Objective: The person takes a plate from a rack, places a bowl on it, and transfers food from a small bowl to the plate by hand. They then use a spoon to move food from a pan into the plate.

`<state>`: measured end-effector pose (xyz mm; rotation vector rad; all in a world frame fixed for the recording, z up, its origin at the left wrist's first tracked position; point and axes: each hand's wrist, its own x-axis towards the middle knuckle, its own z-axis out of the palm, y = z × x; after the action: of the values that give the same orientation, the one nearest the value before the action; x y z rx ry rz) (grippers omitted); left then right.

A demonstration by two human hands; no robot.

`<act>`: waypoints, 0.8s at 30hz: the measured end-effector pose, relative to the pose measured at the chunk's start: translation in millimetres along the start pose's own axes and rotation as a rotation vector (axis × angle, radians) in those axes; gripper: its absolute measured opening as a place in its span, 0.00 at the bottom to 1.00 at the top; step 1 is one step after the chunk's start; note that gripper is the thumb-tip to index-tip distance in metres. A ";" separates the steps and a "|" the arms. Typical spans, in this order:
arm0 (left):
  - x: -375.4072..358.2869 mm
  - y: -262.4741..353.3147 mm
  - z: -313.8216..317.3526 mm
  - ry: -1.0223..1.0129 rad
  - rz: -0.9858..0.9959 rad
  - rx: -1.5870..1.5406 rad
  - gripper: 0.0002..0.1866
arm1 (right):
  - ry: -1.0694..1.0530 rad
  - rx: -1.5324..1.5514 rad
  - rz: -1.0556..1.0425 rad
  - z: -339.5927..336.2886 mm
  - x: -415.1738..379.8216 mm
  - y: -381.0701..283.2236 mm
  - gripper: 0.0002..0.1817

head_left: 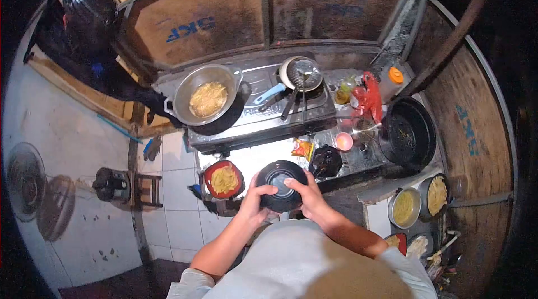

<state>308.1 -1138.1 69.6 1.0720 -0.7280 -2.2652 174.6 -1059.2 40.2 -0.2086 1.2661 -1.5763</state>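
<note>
Both my hands grip a round black bowl (282,200) in front of my chest. My left hand (257,198) is closed on its left side, the thumb lying across the greyish middle. On the opposite side my right hand (308,194) holds the rim, its thumb also pressed on the face. A red dish (239,188) of pale cut strips (224,179) stands left of the bowl. Right of it sits a black plastic bag or wrap (326,162), with a small orange-and-yellow packet (302,148) and a pink cup (344,141) nearby.
A two-burner stove (263,122) carries a large pot (182,93) with frying food and a smaller pan (287,79) with a strainer. A wide black pan (428,131) and a red bag (370,97) are at right. Another person (84,47) stands at left.
</note>
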 end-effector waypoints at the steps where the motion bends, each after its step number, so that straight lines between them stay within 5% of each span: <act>1: 1.5 10.4 3.6 0.054 -0.116 -0.004 0.31 | -0.013 -0.016 0.048 0.3 6.8 -7.3 0.39; 4: 54.0 23.4 -11.1 0.049 -0.341 -0.024 0.29 | -0.099 0.038 0.455 15.3 48.3 -41.9 0.29; 6: 13.9 36.2 5.8 0.045 -0.296 0.039 0.29 | -0.038 0.111 0.248 19.1 20.3 -32.3 0.27; 7: 6.3 16.0 3.6 -0.014 -0.010 -0.001 0.28 | -0.081 0.065 0.127 12.7 11.0 -19.2 0.27; 8: 7.5 1.7 -5.8 -0.029 0.055 0.017 0.28 | -0.120 0.021 0.008 7.2 7.3 -10.3 0.28; 10: 18.5 24.5 -9.8 0.044 -0.341 -0.032 0.27 | -0.004 0.132 0.297 16.7 24.3 -22.6 0.30; 12: 60.8 19.1 -29.0 0.031 -0.358 -0.056 0.29 | -0.100 0.041 0.450 21.0 51.9 -36.1 0.32; 16: -1.3 14.0 -2.6 -0.046 0.033 -0.072 0.41 | -0.107 0.022 0.010 17.5 1.3 -22.1 0.36; 19: 30.4 26.2 -8.5 0.052 -0.280 -0.108 0.40 | -0.076 -0.001 0.264 21.8 32.3 -35.2 0.41; 21: 43.3 30.5 -12.5 0.016 -0.255 -0.104 0.42 | -0.076 -0.086 0.303 20.3 52.8 -30.8 0.45; 24: -7.2 17.6 -6.0 -0.031 0.001 -0.179 0.51 | -0.091 -0.182 -0.132 13.3 3.7 -17.0 0.53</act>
<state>320.8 -1147.5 81.7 0.9537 -0.5253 -2.3018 171.7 -1072.2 57.7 -0.4830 1.3470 -1.5437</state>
